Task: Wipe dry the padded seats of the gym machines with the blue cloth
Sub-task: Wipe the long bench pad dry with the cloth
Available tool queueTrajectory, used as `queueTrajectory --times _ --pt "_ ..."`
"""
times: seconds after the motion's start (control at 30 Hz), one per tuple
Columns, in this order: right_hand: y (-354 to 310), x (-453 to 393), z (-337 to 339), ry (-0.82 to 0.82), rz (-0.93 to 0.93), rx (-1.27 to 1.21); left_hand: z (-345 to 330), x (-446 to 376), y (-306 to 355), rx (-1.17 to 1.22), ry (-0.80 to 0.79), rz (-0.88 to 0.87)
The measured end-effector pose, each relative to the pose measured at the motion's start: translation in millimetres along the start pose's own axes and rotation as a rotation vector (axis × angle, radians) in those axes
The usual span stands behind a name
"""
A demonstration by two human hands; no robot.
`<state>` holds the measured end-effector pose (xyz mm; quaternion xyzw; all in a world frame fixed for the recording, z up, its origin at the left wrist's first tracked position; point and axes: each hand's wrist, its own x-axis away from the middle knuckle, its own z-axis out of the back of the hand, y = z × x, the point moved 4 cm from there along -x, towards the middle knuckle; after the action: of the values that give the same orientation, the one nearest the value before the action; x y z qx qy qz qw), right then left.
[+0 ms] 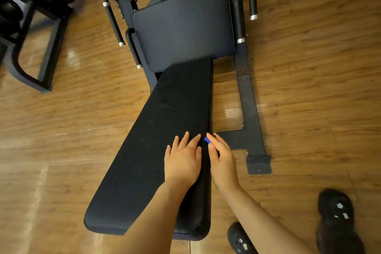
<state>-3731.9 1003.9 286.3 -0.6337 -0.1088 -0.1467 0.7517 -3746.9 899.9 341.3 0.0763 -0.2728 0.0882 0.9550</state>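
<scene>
the left hand (182,159) is lying flat on the long padded seat (160,140) while the right hand (221,158) is pinching the barely visible blue cloth (207,140) at its edge, so wiping seems unfinished, with the upper pad (183,27) apparently still waiting.

Even, fairly bright indoor light. Pale streaks of glare lay on the wooden floor (70,59), strongest at left and beside the black bench (165,130). The dark padding swallowed detail. Shadows were soft and faint. Straight boards bowed toward the frame edges. Corners looked smeared; the centre stayed reasonably sharp.
</scene>
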Motion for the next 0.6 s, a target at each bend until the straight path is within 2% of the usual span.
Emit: queueTrajectory --times 0.23,0.47,0.6 --pt "2.9 -18.2 -1.6 0.014 -0.022 -0.063 -1.0 2.8 0.1 -0.002 0.016 0.014" --pt "11.4 -44.9 -11.4 0.190 -0.145 -0.219 -1.7 3.5 -2.3 0.000 0.040 0.004" --pt "16.5 -32.1 -11.8 0.169 -0.145 -0.243 -2.5 4.0 -0.8 0.013 0.043 -0.005"
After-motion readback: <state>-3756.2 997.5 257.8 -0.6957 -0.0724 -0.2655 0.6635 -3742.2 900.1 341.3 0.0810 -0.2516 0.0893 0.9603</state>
